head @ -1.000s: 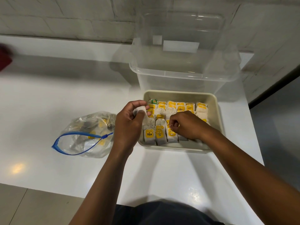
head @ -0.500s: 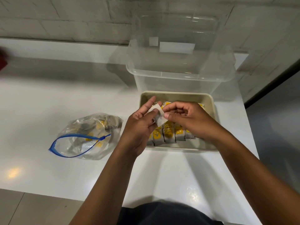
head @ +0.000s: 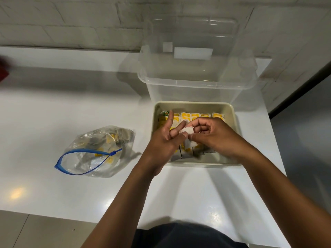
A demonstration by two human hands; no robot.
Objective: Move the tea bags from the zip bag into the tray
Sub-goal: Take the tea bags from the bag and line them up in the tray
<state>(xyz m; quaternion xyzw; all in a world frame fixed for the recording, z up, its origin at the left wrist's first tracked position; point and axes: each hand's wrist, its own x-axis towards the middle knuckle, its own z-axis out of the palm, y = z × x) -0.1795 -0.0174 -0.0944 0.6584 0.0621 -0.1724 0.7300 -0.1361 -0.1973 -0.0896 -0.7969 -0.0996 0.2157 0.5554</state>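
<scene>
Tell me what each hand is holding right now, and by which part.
Both hands hold one white tea bag above the tray. The left hand pinches its left edge; the right hand pinches its right side.

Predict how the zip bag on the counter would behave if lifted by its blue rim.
The zip bag is thin, crumpled clear film, so it would probably sag. With few tea bags inside, it is likely light. Its mouth gapes open, so tipping it might spill them.

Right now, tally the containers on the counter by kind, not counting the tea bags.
Zip bag: 1
Beige tray: 1
Clear plastic tub: 1
Total: 3
</scene>
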